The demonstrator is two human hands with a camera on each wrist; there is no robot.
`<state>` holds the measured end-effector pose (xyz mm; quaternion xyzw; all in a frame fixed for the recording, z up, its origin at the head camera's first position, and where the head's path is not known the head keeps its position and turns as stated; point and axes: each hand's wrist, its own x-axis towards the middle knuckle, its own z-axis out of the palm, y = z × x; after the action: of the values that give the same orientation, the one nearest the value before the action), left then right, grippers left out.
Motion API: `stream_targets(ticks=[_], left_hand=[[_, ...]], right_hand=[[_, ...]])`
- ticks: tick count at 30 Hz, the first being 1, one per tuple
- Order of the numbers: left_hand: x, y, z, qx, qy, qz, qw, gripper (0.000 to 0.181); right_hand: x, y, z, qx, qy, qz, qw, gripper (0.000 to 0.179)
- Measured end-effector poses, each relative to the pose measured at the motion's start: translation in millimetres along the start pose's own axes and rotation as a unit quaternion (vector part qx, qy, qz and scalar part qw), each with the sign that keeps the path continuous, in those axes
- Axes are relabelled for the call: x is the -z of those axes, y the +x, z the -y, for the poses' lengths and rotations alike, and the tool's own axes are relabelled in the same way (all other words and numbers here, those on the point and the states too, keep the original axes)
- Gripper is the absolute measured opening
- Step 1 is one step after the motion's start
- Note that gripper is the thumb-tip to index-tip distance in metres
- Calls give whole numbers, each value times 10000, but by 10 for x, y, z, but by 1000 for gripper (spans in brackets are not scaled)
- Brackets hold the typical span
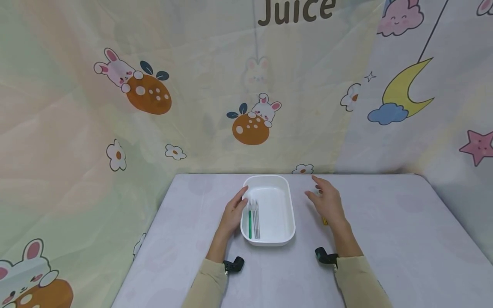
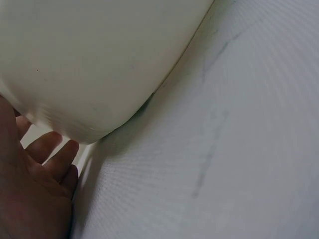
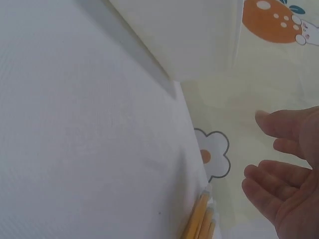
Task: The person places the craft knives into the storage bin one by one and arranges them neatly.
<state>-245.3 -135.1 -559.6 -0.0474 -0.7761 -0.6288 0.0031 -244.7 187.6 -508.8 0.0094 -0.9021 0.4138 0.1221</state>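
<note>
A white rectangular tray (image 1: 275, 222) stands on the table with its long sides pointing away from me. Along its inner left side lie several slim pen-like sticks (image 1: 254, 220), one green and the others whitish. My left hand (image 1: 232, 214) holds the tray's left edge, its thumb over the rim; in the left wrist view its bent fingers (image 2: 62, 158) are at the outer wall. To the right of the tray and apart from it, my right hand (image 1: 327, 201) hovers with fingers spread, holding nothing. Yellow pen-like sticks (image 3: 198, 219) with pale tips lie beneath it, mostly hidden in the head view.
A pale cloth covers the table (image 1: 385, 222). Behind its far edge hangs a printed curtain (image 1: 200, 107) with rabbits, flowers and a moon. Each wrist carries a small black camera (image 1: 326, 256).
</note>
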Motion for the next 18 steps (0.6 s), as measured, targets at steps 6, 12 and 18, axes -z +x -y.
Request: stream_targets(ticks=[6,12,18], left_hand=[[-9,-5,-11,16,19,15,10000,46],[-10,-2,-22,34,-14,7,10000,45],[-12,9,-23,52,-72,-19,10000,44]], right_hand=[[22,-5,-36,-251,39,128,9996,63],[38,0,-61,-463,15,127,9988,63],[55,2,-68,-594,25,170,9981,63]])
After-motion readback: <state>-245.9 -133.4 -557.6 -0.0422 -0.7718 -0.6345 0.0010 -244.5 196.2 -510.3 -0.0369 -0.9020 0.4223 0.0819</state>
